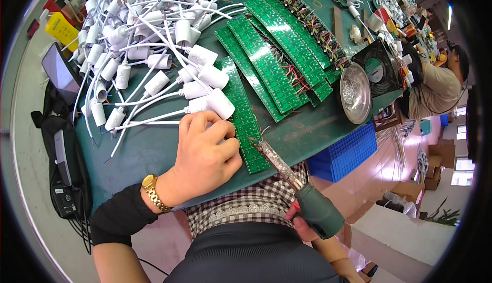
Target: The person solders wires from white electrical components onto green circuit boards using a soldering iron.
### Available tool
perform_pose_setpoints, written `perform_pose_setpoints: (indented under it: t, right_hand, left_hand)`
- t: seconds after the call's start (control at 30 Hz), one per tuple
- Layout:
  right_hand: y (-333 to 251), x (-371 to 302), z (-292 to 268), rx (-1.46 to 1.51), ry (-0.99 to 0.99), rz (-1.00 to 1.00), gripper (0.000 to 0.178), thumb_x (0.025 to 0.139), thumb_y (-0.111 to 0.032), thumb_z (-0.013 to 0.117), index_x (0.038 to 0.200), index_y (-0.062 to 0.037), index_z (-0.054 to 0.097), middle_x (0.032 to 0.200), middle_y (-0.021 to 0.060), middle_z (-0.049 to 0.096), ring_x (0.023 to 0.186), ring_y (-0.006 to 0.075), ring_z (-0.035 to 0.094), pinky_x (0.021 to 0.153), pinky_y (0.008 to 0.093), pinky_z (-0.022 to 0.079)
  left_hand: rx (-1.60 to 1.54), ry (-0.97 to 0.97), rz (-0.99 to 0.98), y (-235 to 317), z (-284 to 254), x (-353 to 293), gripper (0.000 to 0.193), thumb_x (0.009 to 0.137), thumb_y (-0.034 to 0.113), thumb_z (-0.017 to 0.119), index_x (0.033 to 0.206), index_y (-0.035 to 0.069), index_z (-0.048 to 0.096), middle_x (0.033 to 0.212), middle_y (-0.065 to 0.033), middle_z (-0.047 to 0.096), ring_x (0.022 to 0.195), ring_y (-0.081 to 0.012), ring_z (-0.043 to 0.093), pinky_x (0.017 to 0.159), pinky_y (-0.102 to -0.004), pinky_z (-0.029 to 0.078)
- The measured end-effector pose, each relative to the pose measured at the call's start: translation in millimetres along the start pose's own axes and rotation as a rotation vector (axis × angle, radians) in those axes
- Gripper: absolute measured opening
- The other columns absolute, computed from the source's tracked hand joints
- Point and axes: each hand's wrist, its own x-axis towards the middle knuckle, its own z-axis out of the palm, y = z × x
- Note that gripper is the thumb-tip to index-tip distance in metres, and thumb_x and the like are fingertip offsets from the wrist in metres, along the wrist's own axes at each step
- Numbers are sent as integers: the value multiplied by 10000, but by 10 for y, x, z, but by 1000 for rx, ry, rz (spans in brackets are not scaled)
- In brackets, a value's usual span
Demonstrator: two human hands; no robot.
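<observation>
My right hand grips the dark green handle of a soldering iron. The iron's tip points up and left, over a long green circuit board at the table's front edge; I cannot tell if it touches. My left hand, with a gold watch at the wrist, is closed beside that board's left edge. A bit of white shows between its fingers, but what they hold is mostly hidden. Just beyond the knuckles lie white lamp holders with white cables, in front of a large heap of them.
More green circuit board strips lie stacked at the back. To their right are a round metal dish and a black fan. A blue crate stands below the table's right edge. Another person sits at the far right.
</observation>
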Motion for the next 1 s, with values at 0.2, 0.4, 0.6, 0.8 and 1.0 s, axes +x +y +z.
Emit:
perform_pose_setpoints:
  t: [0.2, 0.4, 0.6, 0.8, 1.0]
  right_hand:
    - [-205, 145, -53, 59, 7, 168, 255, 861, -254, 604, 917, -6, 626, 725, 85, 630, 643, 170, 579, 606, 302, 463]
    - [-180, 128, 27, 77, 49, 216, 173, 835, -193, 610, 792, -25, 614, 726, 67, 609, 645, 154, 561, 608, 290, 459]
    - [-217, 157, 20, 139, 29, 265, 134, 829, -153, 607, 779, -29, 594, 714, 63, 594, 644, 141, 555, 608, 279, 459]
    - [-133, 106, 11, 67, -7, 215, 155, 839, -162, 600, 886, -14, 594, 704, 64, 597, 642, 148, 566, 607, 282, 466]
    - [-86, -12, 17, 87, 53, 126, 338, 879, -233, 616, 1104, 3, 528, 774, 88, 610, 704, 168, 609, 618, 297, 489]
  left_hand:
    - [-15, -5, -31, -3, 14, 10, 147, 561, 35, 707, 645, 88, 599, 861, 0, 600, 887, -247, 536, 811, -412, 363]
    - [-24, -22, -20, -24, 24, 2, 150, 566, 33, 707, 653, 95, 602, 836, 16, 612, 896, -244, 538, 824, -414, 353]
    - [-38, -17, -36, -22, 39, -1, 150, 587, 30, 707, 678, 98, 608, 839, 20, 623, 903, -241, 541, 833, -416, 340]
    - [-35, -25, -32, -32, 37, -5, 153, 588, 25, 703, 684, 99, 608, 833, 20, 623, 897, -242, 540, 834, -421, 335]
    - [-18, -43, -21, -26, 46, 15, 153, 588, 24, 696, 678, 100, 598, 833, 27, 628, 894, -242, 539, 846, -419, 333]
